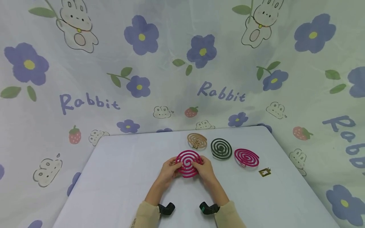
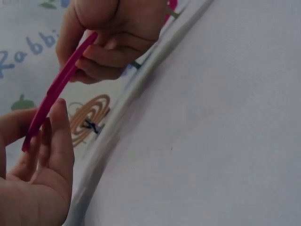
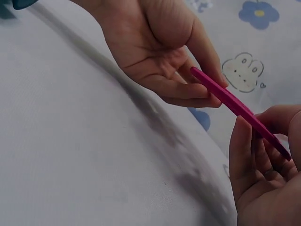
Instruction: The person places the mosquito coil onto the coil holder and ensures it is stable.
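Note:
A pink mosquito coil [image 1: 188, 162] is raised above the white table, its flat spiral facing the head camera. My left hand [image 1: 169, 171] pinches its left edge between thumb and fingers. On the opposite edge, my right hand [image 1: 206, 170] pinches it the same way. Both wrist views show the coil [image 2: 59, 89] edge-on as a thin pink strip spanning the two hands. Behind it on the table are a tan mosquito coil [image 1: 197, 140], a dark green mosquito coil [image 1: 221, 148] and a second pink mosquito coil [image 1: 246, 157].
Right of the second pink coil lies a small gold-coloured metal stand [image 1: 265, 172]. A similar small metal piece [image 1: 195, 146] shows under the tan coil. The white table [image 1: 119, 177] reaches back to a cloth backdrop [image 1: 159, 69] printed with rabbits and flowers.

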`<state>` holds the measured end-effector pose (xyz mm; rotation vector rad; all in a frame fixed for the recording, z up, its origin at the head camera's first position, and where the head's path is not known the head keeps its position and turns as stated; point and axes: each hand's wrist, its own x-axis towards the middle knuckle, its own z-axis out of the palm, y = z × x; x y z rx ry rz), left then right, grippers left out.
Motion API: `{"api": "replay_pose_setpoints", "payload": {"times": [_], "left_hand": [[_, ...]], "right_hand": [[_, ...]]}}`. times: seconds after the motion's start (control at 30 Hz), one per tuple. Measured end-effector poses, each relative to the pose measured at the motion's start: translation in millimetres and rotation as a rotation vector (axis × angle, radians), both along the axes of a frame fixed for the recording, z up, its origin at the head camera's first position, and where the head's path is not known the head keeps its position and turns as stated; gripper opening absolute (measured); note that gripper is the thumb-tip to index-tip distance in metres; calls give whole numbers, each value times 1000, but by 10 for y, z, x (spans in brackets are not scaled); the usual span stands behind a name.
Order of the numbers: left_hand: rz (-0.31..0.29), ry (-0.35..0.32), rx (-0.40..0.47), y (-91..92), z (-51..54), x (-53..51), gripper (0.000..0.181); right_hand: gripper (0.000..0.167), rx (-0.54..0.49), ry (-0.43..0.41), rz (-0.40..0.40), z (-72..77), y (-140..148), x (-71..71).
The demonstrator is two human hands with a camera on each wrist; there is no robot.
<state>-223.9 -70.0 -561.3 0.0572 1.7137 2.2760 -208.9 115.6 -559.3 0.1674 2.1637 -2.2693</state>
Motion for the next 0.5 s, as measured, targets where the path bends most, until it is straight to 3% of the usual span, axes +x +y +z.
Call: {"api": "replay_pose_setpoints", "payload": {"times": [0.37, 0.5], "left_hand": [[17, -37, 9, 169, 9, -22, 44], [29, -60, 5, 264, 55, -24, 46]], "right_hand": [[38, 58, -64, 43, 50, 167, 95], [39, 47, -68, 18, 55, 231, 141]]}}
